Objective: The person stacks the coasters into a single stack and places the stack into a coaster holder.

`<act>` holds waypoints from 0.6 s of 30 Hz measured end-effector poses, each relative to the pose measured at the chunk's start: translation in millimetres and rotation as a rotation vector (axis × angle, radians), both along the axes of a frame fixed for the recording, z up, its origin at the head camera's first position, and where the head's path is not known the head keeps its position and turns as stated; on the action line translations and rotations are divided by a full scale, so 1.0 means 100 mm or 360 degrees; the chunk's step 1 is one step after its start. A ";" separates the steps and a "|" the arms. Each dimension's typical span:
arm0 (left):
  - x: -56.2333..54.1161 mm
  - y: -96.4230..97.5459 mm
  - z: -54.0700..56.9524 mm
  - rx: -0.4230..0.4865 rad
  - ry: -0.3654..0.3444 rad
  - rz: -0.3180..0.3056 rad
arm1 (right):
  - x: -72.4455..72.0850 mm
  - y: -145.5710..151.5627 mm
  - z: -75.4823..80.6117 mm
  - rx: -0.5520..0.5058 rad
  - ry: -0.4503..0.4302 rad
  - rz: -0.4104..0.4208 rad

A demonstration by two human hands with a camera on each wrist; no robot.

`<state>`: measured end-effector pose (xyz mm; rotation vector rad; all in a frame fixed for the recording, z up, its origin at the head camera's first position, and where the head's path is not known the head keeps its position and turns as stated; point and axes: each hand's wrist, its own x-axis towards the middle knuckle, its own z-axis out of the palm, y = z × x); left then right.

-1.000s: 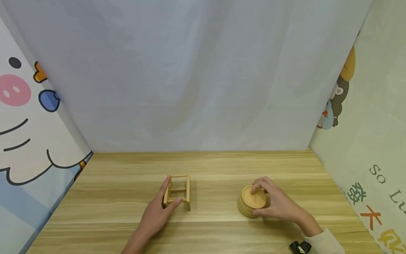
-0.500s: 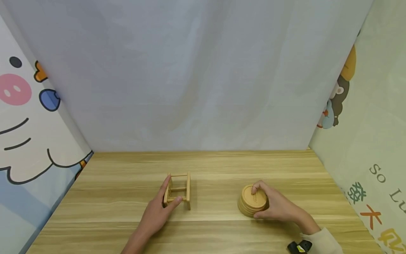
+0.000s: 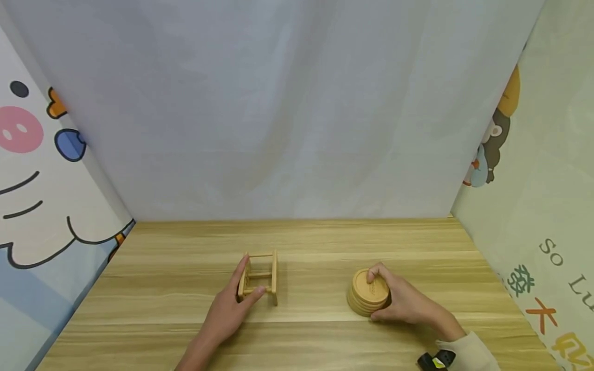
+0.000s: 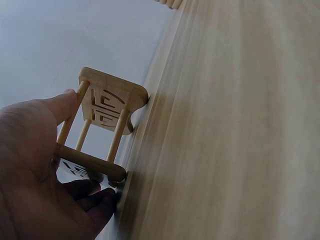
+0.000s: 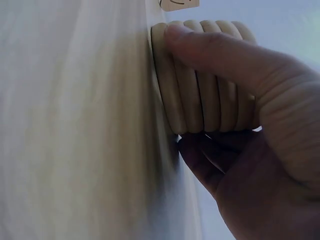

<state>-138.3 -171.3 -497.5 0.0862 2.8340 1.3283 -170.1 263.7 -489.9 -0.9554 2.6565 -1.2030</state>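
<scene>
A small wooden coaster holder (image 3: 275, 278), two cut-out side panels joined by round dowels, stands on the table at centre left. My left hand (image 3: 224, 313) holds it, thumb at the near dowel and fingers along the outside of its left panel. In the left wrist view, the thumb lies on a dowel of the holder (image 4: 109, 100) while the other fingers are behind the nearer panel. To the right, my right hand (image 3: 408, 304) grips a stack of round wooden coasters (image 3: 363, 291). One finger bends onto the top coaster. The right wrist view shows the thumb across the stacked rims (image 5: 187, 102).
The wood-grain table (image 3: 315, 340) runs back to a pale grey curtain (image 3: 297, 129). Printed cloths hang on the left (image 3: 51, 170) and right (image 3: 533, 180). A black wrist device (image 3: 436, 359) sits by the right sleeve (image 3: 471, 353).
My right hand's fingers have drawn in around the far side of the coaster stack, the thumb staying low at its near side. The left hand and the holder have stayed in place.
</scene>
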 end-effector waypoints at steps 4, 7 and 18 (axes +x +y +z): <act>0.00 0.00 0.00 -0.0008 0.0014 -0.0003 | -0.01 0.00 -0.02 -0.0024 -0.0001 -0.0001; -0.01 0.01 0.00 -0.0010 0.0023 0.0001 | -0.02 0.01 -0.03 -0.0031 0.0003 0.0004; -0.02 -0.04 0.01 -0.0039 -0.0002 -0.0043 | -0.04 0.01 -0.05 -0.0016 0.0012 0.0020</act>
